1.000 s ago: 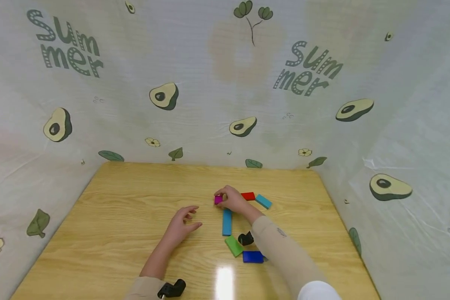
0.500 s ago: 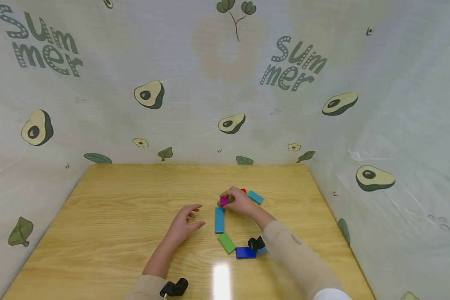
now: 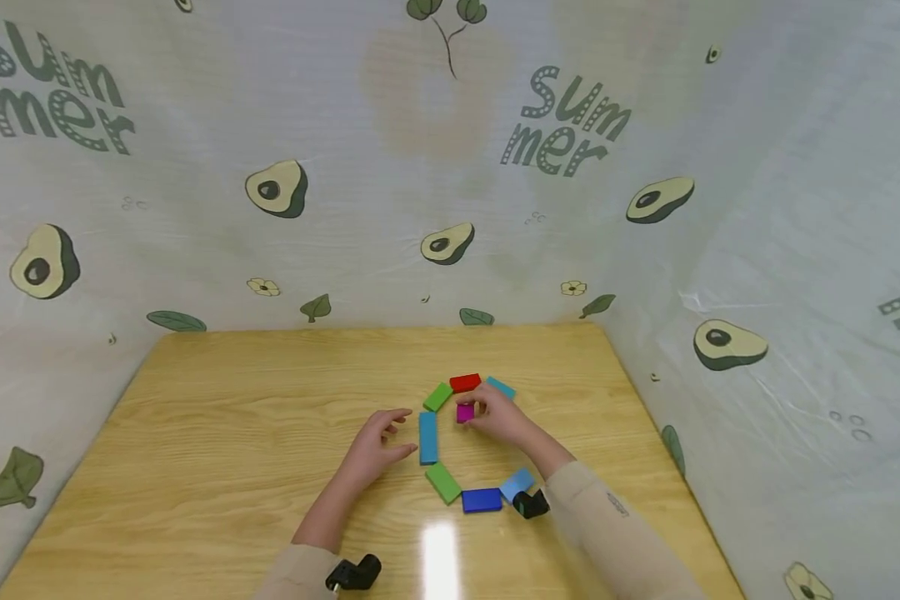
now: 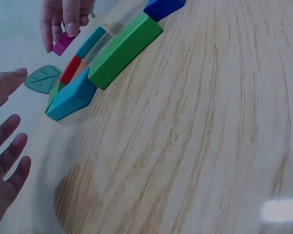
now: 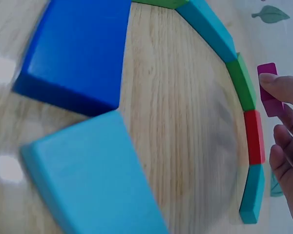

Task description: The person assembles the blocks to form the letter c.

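Observation:
A small magenta block [image 3: 465, 413] is pinched between the thumb and fingers of my right hand [image 3: 498, 414], raised over the ring of blocks. The right wrist view shows that magenta block [image 5: 270, 90] upright under the thumb. My left hand [image 3: 375, 446] hovers with spread, relaxed fingers just left of the long blue block [image 3: 428, 438], holding nothing. Around the ring lie a green block [image 3: 438, 397], a red block [image 3: 465, 383], a light blue block [image 3: 501, 387], a second green block [image 3: 443, 483], a dark blue block [image 3: 482, 501] and another light blue block [image 3: 517, 485].
The blocks lie on a wooden table [image 3: 270, 400], in a curve with a gap on its right side. A white patterned sheet [image 3: 345, 275] rises behind the table and along both sides. Black wrist-camera mounts [image 3: 354, 573] sit on the sleeves.
The right hand has drawn back rightward with the magenta block, off the upper left of the ring, uncovering the far green and red blocks. The head view has turned right; the left hand stays relaxed.

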A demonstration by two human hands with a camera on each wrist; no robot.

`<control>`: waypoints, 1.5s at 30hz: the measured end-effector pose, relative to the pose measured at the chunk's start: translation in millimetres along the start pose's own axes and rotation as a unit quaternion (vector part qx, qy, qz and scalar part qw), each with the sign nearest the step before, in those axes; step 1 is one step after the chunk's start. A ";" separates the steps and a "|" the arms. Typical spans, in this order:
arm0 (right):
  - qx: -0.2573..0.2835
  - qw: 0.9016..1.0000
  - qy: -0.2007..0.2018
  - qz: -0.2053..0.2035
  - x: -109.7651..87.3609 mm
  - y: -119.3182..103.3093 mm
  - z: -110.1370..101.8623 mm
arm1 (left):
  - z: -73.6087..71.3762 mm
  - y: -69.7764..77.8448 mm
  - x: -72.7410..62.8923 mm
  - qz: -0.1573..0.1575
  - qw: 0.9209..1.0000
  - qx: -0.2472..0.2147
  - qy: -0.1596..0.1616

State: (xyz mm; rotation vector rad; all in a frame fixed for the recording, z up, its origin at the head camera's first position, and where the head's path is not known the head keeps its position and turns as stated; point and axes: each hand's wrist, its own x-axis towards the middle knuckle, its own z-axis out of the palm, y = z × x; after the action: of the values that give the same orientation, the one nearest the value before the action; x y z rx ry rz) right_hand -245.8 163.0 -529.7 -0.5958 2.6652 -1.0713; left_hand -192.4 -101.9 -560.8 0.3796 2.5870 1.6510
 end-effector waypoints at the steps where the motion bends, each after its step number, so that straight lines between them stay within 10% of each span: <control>1: 0.003 1.000 0.003 -0.001 -1.8 0.6 -0.2 | 0.8 -0.3 0.6 0.001 1.000 0.002 0.000; 45: 0.122 0.979 0.126 0.102 -93.6 49.4 5.6 | 23.4 -16.3 4.6 0.006 0.997 0.041 -0.064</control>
State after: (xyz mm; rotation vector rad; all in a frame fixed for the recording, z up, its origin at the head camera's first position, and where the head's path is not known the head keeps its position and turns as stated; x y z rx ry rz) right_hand -174.2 233.1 -564.3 -0.1427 2.6643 -1.4638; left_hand -195.8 -86.6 -585.1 0.4888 2.5681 1.4747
